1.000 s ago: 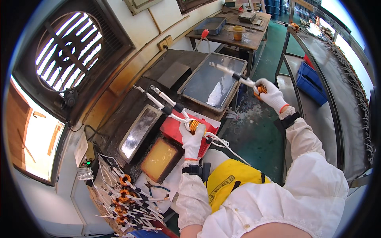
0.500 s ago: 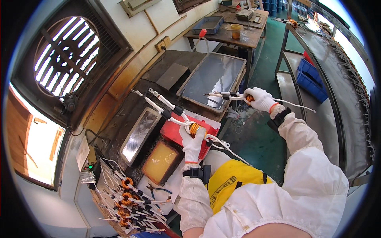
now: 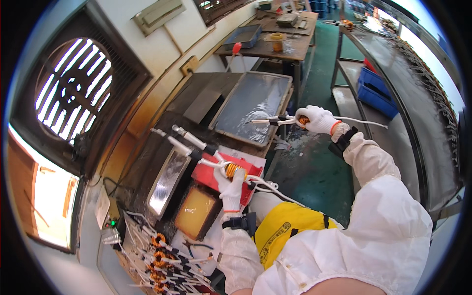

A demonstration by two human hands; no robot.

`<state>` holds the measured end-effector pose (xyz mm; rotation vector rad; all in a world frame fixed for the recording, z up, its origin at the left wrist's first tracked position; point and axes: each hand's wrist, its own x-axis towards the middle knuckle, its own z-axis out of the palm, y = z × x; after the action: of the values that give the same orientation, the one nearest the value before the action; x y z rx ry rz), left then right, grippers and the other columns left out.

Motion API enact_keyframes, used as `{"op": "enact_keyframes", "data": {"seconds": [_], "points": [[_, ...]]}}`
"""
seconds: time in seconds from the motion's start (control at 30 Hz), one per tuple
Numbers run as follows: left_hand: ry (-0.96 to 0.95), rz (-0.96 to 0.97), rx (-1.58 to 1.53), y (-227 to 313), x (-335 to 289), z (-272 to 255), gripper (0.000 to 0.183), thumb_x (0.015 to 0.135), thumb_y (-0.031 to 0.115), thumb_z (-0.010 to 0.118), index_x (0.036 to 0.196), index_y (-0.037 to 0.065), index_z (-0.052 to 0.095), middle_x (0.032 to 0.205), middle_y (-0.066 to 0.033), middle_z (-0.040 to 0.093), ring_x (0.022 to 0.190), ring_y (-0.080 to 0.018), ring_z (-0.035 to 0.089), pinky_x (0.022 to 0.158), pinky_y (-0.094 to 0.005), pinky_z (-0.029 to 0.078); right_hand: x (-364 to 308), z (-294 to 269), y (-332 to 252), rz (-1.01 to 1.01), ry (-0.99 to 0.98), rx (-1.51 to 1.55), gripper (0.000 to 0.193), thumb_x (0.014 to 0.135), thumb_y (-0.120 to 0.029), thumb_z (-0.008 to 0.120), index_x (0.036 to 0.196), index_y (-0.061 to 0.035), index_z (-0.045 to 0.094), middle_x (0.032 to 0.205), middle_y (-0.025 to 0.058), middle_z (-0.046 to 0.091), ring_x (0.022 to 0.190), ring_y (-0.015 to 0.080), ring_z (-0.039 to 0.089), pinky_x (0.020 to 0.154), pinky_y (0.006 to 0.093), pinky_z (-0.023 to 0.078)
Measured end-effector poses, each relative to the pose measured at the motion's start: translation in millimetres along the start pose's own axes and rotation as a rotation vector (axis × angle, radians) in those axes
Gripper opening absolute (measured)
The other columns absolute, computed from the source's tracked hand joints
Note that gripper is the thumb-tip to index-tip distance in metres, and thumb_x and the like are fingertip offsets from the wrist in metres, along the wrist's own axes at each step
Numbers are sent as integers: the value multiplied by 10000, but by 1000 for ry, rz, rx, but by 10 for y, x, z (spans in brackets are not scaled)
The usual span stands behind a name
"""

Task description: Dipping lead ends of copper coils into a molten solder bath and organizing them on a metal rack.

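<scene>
My left hand point(image 3: 230, 189), in a white knit glove, is closed around a copper-wound toroidal coil point(image 3: 233, 170). White sleeved leads with black bands point(image 3: 189, 142) stretch from that coil toward the far left, and others trail to the right. Beneath this hand lies a red block-like object point(image 3: 209, 176). My right hand point(image 3: 317, 120), gloved the same way, grips a second toroidal coil point(image 3: 304, 119). Its lead tips point(image 3: 258, 121) reach over the right edge of a wide shallow pan point(image 3: 236, 103) with a shiny grey surface. One long white lead hangs out past my right wrist.
Left of the red block sit a narrow trough of shiny metal point(image 3: 169, 184) and a square tin of amber material point(image 3: 196, 211). Several finished-looking coils point(image 3: 160, 258) and pliers point(image 3: 191, 247) lie at lower left. A metal rack point(image 3: 418, 108) with a blue crate point(image 3: 376, 93) stands at right.
The whole view has shifted slightly, moving the bench down and left. The right coil's lead tips now appear lower against the pan. Both hands keep their coils.
</scene>
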<state>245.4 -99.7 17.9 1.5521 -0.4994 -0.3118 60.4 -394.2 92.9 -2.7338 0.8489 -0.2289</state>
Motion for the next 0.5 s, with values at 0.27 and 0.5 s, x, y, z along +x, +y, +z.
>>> {"op": "enact_keyframes", "data": {"seconds": [0.27,0.5], "points": [[-49,77,-132,-26,25,-67,528,818,63,648,1285,50,402,1063,-38,493,910,-126,512,794,-272,475,-243,-775,907,173,296,-213,325,810,-362,668,994,-108,585,960,143,638,929,349,615,789,433,501],[-41,49,-39,-122,78,-126,541,839,84,608,1329,34,384,1239,-91,469,1091,-193,496,951,-321,421,-1159,-1430,2108,686,381,-500,367,782,-363,714,1078,-163,629,1053,115,639,1017,306,611,869,415,492]]}}
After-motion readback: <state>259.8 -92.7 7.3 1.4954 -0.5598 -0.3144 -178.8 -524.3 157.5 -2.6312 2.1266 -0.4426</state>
